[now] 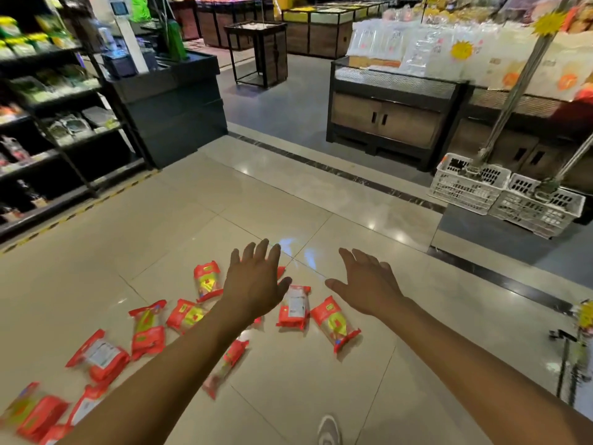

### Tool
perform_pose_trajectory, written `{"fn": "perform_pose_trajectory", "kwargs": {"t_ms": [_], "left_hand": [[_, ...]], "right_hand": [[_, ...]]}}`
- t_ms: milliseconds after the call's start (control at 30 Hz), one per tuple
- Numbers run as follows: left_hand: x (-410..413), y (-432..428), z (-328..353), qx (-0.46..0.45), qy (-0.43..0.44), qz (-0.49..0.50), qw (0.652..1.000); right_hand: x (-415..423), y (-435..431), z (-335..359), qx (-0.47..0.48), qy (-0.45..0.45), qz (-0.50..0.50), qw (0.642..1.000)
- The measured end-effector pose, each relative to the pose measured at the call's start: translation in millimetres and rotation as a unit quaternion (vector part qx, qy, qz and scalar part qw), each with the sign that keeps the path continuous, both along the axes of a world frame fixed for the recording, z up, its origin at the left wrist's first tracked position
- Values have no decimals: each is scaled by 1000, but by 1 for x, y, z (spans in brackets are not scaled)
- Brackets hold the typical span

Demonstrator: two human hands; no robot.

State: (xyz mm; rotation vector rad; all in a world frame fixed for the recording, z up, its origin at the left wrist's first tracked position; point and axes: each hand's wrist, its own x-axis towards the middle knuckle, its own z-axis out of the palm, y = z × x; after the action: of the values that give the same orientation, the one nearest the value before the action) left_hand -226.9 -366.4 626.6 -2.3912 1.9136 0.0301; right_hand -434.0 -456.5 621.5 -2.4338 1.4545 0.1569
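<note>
Both hands out, left hand [256, 284] and right hand [369, 284], fingers spread and holding nothing, above red packets [293, 306] scattered on the floor [321, 380].

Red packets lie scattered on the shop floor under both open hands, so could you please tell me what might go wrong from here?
The red packets lie loose on glossy floor tiles just ahead of the shoe; a step forward could crush one or slip on it.
The left hand hides part of a packet, so a grab there may fumble.
The right hand appears over bare tile; the packets at lower left could be missed.
</note>
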Motion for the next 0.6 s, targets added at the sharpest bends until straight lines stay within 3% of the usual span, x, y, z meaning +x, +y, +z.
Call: {"fn": "perform_pose_trajectory", "kwargs": {"t_ms": [333, 600], "left_hand": [[71, -151, -49, 67, 12, 23, 997], [136, -253, -142, 131, 64, 8, 989]], "right_hand": [[83, -176, -57, 41, 30, 20, 999], [132, -266, -145, 97, 67, -9, 993]]}}
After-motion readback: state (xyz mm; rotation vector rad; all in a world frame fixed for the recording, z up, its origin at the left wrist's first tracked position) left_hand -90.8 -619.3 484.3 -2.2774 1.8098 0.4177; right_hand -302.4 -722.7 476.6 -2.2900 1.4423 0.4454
